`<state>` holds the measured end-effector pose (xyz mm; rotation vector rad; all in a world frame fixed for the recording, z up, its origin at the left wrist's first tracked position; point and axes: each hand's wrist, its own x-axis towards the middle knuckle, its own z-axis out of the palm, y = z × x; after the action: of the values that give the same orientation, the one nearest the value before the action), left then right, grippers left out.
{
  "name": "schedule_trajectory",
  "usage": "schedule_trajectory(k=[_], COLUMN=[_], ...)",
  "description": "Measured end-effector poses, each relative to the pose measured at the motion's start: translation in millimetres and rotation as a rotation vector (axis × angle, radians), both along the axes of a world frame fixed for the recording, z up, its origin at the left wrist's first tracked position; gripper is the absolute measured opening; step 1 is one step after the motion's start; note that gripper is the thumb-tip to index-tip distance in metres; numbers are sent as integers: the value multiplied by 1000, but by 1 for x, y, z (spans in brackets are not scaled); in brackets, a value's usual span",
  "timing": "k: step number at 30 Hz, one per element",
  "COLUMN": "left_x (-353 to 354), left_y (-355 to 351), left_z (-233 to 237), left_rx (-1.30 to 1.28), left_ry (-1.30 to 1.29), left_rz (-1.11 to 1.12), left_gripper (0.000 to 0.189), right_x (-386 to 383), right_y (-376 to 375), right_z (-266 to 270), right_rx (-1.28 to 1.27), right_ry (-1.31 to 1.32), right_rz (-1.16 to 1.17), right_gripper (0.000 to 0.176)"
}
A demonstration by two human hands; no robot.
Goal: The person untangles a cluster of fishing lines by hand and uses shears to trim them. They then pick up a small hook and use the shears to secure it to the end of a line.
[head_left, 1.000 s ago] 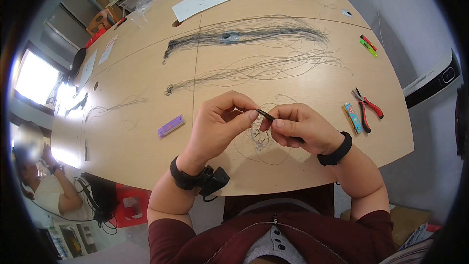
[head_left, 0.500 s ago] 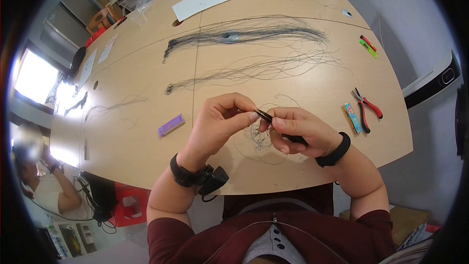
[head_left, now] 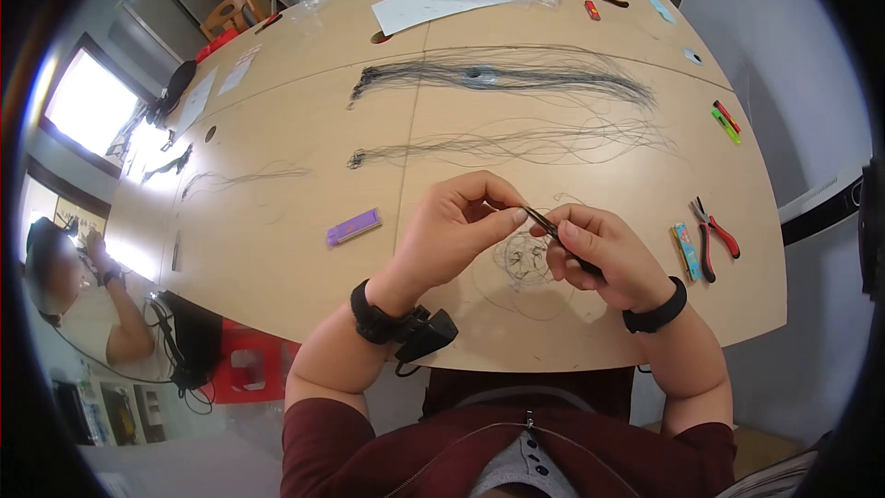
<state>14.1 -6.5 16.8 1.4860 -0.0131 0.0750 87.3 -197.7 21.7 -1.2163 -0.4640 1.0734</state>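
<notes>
My right hand (head_left: pixel 604 254) is closed around dark tweezers (head_left: pixel 551 227) that slant up and left. At their tip, the thumb and forefinger of my left hand (head_left: pixel 466 229) are pinched together; whatever lies between them is too small to make out. Both hands are held above a loose coil of thin dark wire (head_left: pixel 525 261) on the table. Beyond them lie a sparse bundle of thin wires (head_left: pixel 479 145) and a thicker dark bundle (head_left: pixel 498 77), both stretched from left to right.
On the table (head_left: pixel 304 286) are a purple box (head_left: pixel 354 227), a blue box (head_left: pixel 687 252), red-handled pliers (head_left: pixel 714 238), green and red pens (head_left: pixel 726 122) and a white sheet (head_left: pixel 429 6). Another person (head_left: pixel 88 300) sits at the left.
The whole view has shifted, so the table and hands appear farther right. The tweezers now look slightly parted near my left fingertips. Both hands keep nearly the same pose.
</notes>
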Motion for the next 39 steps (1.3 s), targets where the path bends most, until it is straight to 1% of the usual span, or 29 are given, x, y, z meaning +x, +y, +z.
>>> schedule_trajectory(k=[3, 8, 14, 20, 29, 32, 39], left_x=[-1, -1, -4, -3, -3, -3, -4], left_y=[1, 2, -2, -1, -2, 0, -1], left_z=[1, 2, 7, 6, 7, 5, 4], left_rx=[5, -20, -28, 19, 18, 75, 104], left_ry=[-2, 14, -17, -18, 0, -58, -80], left_rz=[-3, -44, -30, -17, -3, -15, 1], left_gripper=[6, 7, 7, 6, 4, 8, 8], right_x=[2, 4, 3, 4, 4, 4, 3], right_y=[-3, -4, -3, -3, -4, -4, -4], right_z=[1, -1, -6, -7, -6, -4, -6], right_rx=[9, 49, 72, 76, 72, 71, 88], right_ry=[14, 46, 62, 87, 120, 118, 116], right_rz=[58, 59, 59, 67, 87, 89, 81], right_gripper=[36, 37, 36, 34, 33, 32, 31])
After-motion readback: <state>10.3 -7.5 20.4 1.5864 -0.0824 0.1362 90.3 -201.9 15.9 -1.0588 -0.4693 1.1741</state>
